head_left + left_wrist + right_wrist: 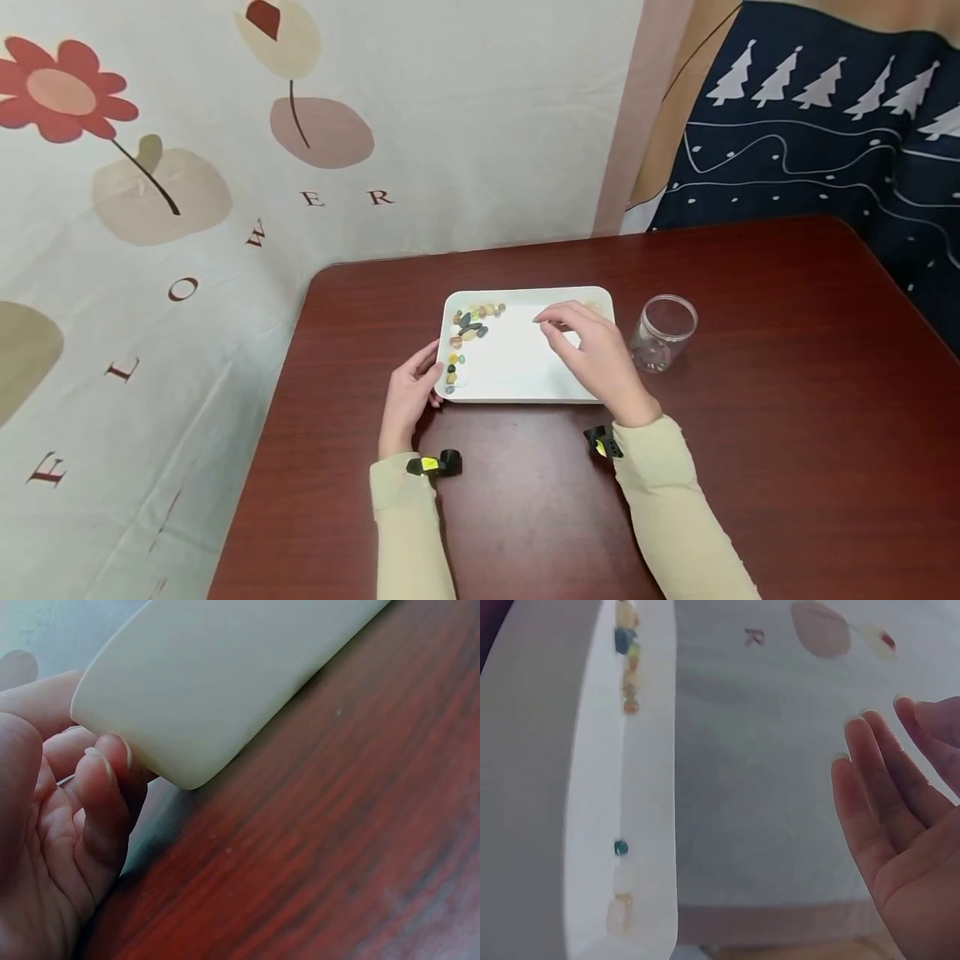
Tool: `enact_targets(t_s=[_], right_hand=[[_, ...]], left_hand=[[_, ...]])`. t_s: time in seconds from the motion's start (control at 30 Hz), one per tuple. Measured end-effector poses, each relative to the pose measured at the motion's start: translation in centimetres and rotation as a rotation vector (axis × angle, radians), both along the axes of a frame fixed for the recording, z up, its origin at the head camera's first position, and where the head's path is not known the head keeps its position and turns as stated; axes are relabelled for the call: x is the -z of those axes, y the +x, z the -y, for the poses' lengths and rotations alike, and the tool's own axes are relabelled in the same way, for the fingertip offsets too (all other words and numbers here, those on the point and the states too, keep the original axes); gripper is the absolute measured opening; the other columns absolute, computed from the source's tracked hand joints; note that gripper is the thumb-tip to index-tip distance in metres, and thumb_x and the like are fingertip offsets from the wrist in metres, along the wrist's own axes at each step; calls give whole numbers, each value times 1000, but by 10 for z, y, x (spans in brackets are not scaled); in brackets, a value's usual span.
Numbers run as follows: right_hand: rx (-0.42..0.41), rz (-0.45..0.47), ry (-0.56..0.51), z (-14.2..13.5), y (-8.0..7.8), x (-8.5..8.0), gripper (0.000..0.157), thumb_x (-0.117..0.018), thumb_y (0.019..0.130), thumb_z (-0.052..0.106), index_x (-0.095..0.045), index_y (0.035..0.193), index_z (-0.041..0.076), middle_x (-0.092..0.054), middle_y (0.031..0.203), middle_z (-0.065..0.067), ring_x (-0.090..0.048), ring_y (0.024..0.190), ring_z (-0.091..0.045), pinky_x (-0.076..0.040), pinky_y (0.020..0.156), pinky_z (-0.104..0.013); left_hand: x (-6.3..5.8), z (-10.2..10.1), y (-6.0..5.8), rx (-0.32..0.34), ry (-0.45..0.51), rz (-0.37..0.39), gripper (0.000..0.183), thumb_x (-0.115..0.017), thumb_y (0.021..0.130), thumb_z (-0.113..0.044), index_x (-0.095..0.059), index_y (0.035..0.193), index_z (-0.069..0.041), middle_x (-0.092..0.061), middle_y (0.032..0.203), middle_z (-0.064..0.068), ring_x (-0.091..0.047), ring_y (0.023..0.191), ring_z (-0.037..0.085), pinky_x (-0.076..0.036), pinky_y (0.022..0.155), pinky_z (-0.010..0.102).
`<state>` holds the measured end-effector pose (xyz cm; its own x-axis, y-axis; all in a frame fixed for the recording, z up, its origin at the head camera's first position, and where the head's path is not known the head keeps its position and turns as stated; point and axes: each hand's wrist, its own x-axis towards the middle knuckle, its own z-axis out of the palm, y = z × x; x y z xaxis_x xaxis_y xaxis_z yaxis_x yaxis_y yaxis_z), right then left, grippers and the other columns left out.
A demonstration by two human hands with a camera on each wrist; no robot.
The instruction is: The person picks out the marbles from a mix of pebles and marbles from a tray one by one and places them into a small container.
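A white rectangular tray (525,367) lies on the table with small coloured stones (471,329) gathered along its left side and far left corner. My left hand (411,393) holds the tray's near left corner, thumb at the rim. In the left wrist view its curled fingers (101,776) meet the tray's outer wall. Over the right part of the tray hovers my right hand (596,350), thumb and fingertips apart with nothing between them. The right wrist view shows a teal stone (621,847) and pale stones (619,913) by the far wall.
Just right of the tray stands a clear jar (664,332) without a lid. A dark red table (787,400) carries everything. Behind it hang a flower-printed cloth (480,150) and a navy tree-patterned cloth (817,158).
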<state>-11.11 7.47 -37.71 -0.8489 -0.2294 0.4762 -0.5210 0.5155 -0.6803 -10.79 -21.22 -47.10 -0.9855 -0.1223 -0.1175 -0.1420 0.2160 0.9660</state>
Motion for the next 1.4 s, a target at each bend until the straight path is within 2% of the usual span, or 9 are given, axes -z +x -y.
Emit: enact_targets(t_s=[0.3, 0.47, 0.63, 0.67, 1.03, 1.23, 1.4], right_hand=[[-126, -61, 196, 26, -6, -2, 12, -55, 88, 20, -63, 97, 21, -58, 95, 12, -54, 84, -5, -45, 72, -24], [-157, -97, 304, 37, -10, -3, 13, -55, 87, 17, -64, 96, 20, -59, 92, 11, -55, 81, -3, -46, 70, -24], [-185, -89, 378, 44, -20, -5, 13, -55, 86, 16, -66, 93, 19, -59, 91, 10, -56, 78, -6, -47, 66, -24], [-191, -80, 389, 46, -22, -5, 13, -55, 86, 16, -66, 93, 18, -59, 91, 9, -57, 78, -8, -47, 66, -24], [-236, 35, 443, 54, -50, 1, 16, -56, 87, 19, -66, 99, 17, -61, 95, 7, -56, 80, -7, -47, 66, -25], [-216, 147, 472, 57, -68, 4, 19, -55, 88, 18, -66, 104, 17, -60, 95, 6, -56, 83, -9, -46, 67, -26], [-203, 202, 493, 58, -82, 5, 23, -52, 88, 13, -65, 106, 14, -61, 95, 3, -56, 84, -12, -46, 70, -29]], left_hand=[[1, 2, 1, -3, -2, 0, 37, -59, 85, -21, -56, 121, -28, -57, 117, 2, -47, 40, 18, -45, 37, 29], [1, 4, 0, 5, 8, -15, 37, -59, 85, -20, -56, 122, -25, -57, 117, 3, -47, 40, 19, -45, 38, 30], [2, 4, 0, 12, 23, -18, 36, -60, 85, -21, -56, 121, -26, -57, 116, 1, -47, 40, 18, -45, 38, 30], [-1, 3, 1, 14, 29, -12, 37, -59, 86, -19, -56, 122, -25, -57, 116, 2, -47, 40, 18, -45, 38, 30], [5, 4, 1, 10, 14, -9, 36, -60, 85, -21, -57, 120, -28, -58, 115, 0, -47, 40, 20, -46, 38, 31], [2, 3, 1, 14, 18, -17, 36, -60, 85, -22, -56, 120, -30, -57, 116, 0, -48, 41, 20, -46, 38, 32], [1, 3, 1, 19, 3, -26, 36, -60, 85, -23, -56, 121, -31, -57, 116, 0, -48, 40, 20, -46, 38, 34]])
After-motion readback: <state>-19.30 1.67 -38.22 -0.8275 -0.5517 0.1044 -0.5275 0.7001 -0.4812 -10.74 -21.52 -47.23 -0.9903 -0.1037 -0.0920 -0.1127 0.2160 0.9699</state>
